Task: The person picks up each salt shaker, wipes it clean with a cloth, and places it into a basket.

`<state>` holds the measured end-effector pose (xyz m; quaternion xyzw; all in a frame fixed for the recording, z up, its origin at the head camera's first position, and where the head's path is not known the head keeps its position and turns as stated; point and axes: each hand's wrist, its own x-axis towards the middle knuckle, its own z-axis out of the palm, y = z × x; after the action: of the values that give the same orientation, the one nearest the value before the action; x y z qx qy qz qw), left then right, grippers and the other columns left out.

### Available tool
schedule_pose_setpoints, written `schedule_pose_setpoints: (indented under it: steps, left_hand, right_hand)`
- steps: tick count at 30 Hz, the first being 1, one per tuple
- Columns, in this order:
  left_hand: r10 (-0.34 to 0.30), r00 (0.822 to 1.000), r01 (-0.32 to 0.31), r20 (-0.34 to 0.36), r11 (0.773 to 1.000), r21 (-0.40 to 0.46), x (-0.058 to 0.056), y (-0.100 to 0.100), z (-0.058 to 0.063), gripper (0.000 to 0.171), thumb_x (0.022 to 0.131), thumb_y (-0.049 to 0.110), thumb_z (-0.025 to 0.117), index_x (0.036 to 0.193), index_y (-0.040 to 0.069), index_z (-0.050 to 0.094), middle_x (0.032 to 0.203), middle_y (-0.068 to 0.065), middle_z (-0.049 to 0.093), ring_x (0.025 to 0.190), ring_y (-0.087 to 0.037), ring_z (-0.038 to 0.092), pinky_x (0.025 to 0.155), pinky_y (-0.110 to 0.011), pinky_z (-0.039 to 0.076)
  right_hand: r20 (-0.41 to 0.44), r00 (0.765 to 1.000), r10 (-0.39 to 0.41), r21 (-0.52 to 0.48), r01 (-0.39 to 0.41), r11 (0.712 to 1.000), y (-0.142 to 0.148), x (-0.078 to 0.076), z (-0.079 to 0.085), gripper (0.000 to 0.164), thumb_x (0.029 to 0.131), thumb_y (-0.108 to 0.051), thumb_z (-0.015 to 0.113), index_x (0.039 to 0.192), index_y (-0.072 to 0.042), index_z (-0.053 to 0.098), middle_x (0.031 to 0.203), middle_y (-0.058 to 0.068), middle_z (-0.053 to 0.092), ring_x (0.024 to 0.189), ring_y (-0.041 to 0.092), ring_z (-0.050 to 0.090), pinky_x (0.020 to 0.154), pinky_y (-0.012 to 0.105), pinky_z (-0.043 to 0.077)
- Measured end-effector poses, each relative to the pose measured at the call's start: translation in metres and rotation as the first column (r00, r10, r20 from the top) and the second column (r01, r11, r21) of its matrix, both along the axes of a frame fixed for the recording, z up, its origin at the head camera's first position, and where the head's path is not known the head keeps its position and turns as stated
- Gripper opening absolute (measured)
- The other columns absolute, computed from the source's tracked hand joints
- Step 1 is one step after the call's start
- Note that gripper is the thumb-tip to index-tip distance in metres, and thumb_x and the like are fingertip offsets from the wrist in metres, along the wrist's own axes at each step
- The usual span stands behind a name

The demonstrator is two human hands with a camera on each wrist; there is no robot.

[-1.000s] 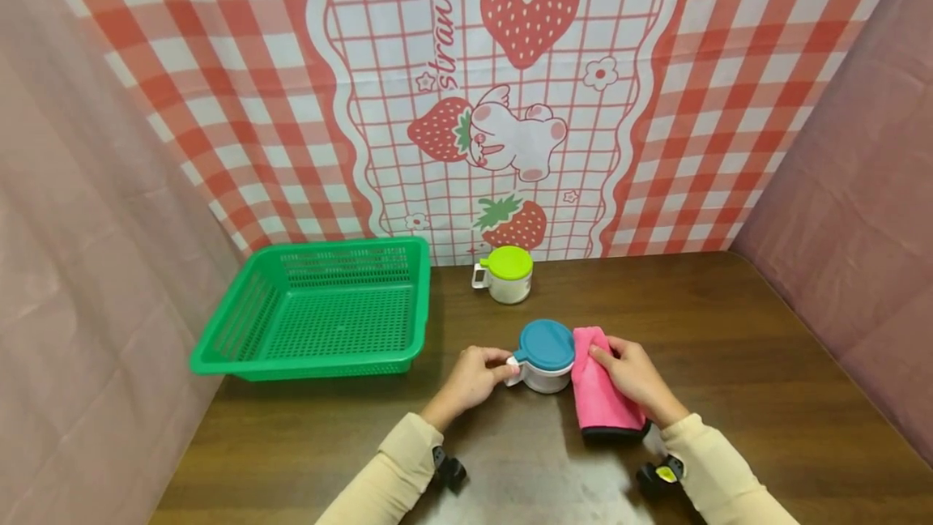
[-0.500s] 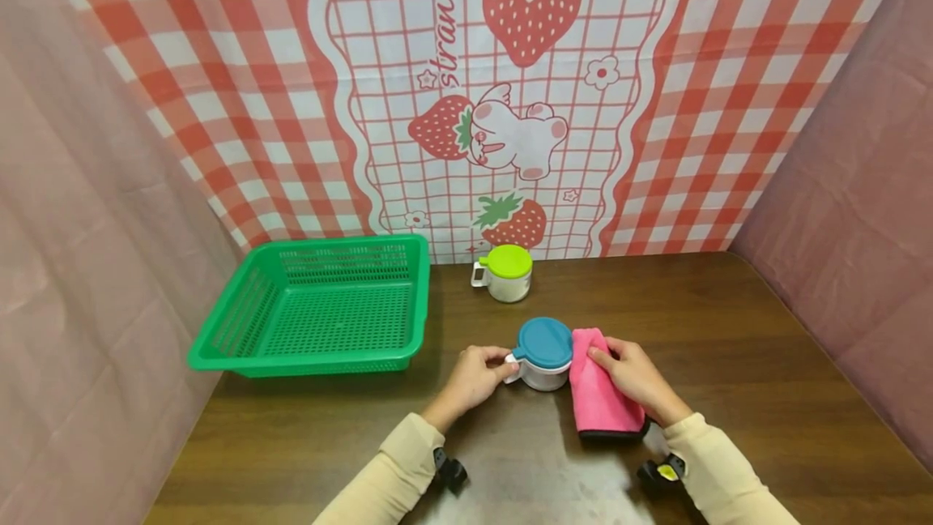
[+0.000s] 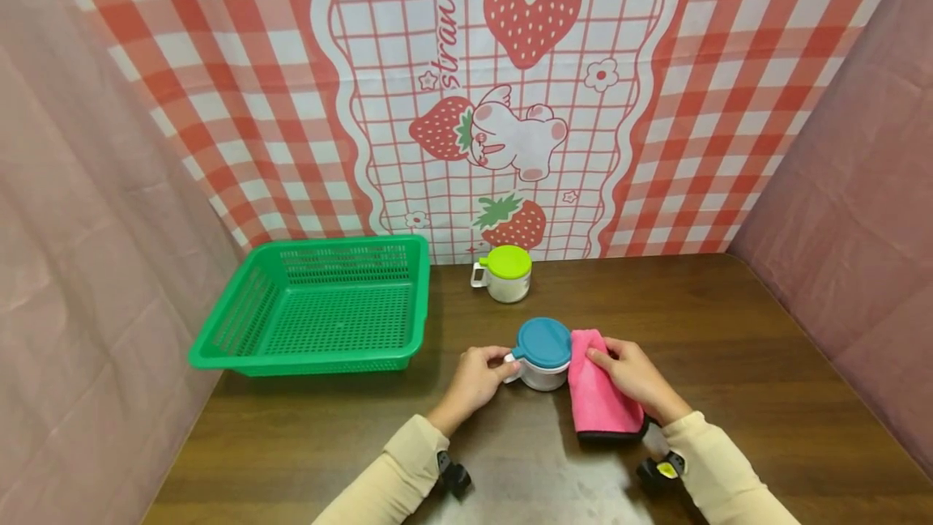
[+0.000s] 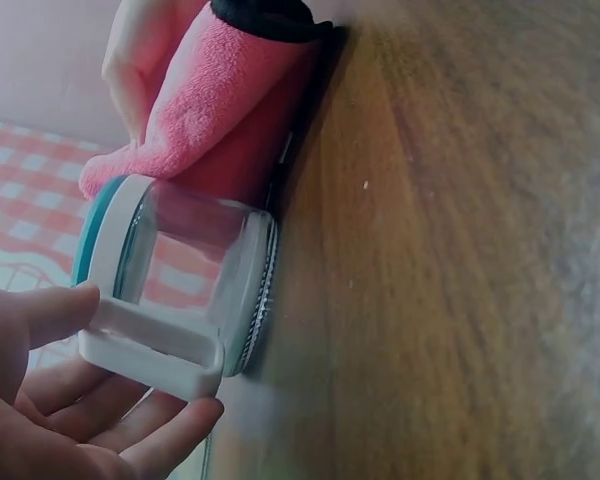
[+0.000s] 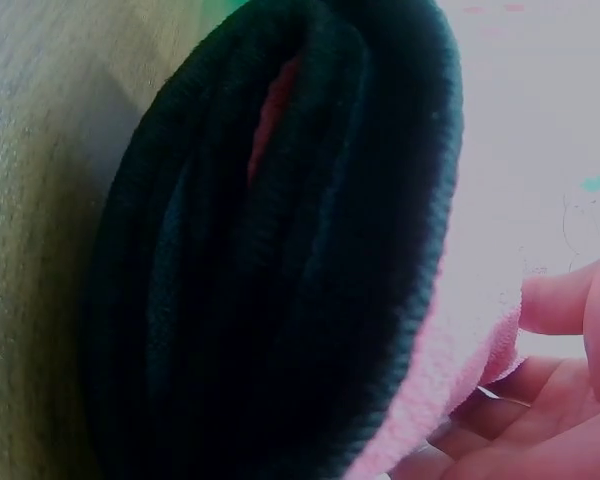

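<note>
A clear jar [image 3: 543, 355] with a blue lid and a white handle stands upright on the wooden table. My left hand [image 3: 477, 379] pinches its handle [image 4: 155, 345], thumb on top and fingers curled beneath. My right hand [image 3: 637, 375] grips a folded pink cloth [image 3: 601, 395] with black edging, holding it against the jar's right side. In the left wrist view the cloth [image 4: 215, 95] meets the jar near its lid. The black folded edge [image 5: 280, 260] fills most of the right wrist view, where the thumb and fingers show at the lower right.
Behind the blue-lidded jar stands a similar jar [image 3: 508, 274] with a lime green lid, its handle to the left. A green plastic basket [image 3: 419, 330] sits at the left of the table [image 3: 729, 347]. A strawberry-print cloth [image 3: 510, 104] hangs along the back.
The blue-lidded jar and the pink cloth have shifted very slightly left in the head view. Both hands keep their holds.
</note>
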<state>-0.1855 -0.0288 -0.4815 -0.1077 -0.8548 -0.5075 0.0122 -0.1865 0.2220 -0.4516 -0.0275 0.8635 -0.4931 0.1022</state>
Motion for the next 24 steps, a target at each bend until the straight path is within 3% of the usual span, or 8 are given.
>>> schedule_pose_setpoints:
  steps: [13,24]
  left_hand:
    - [0.069,0.997,-0.070,-0.034,0.998,-0.010,0.0018,0.0053,-0.0012,0.024,0.084,0.019,0.075,0.097,0.000,0.075,0.088,-0.010,0.076,0.082,-0.018,0.066,0.071,-0.022,0.049]
    - [0.077,0.995,-0.076,-0.071,0.997,0.023,0.0042,0.0087,-0.0006,0.019,0.083,0.012,0.074,0.095,-0.002,0.075,0.084,-0.011,0.075,0.075,-0.012,0.063,0.065,-0.018,0.048]
  right_hand:
    - [0.006,1.000,0.006,-0.023,-0.006,1.000,0.0007,0.0021,0.0002,0.045,0.101,-0.021,0.051,0.128,0.014,0.051,0.093,0.011,0.063,0.078,0.014,0.054,0.063,0.026,0.047]
    - [0.043,0.999,-0.011,-0.002,0.011,1.000,0.0014,0.0051,0.0018,0.048,0.100,-0.022,0.053,0.134,0.012,0.048,0.104,0.018,0.062,0.085,0.019,0.054,0.069,0.029,0.048]
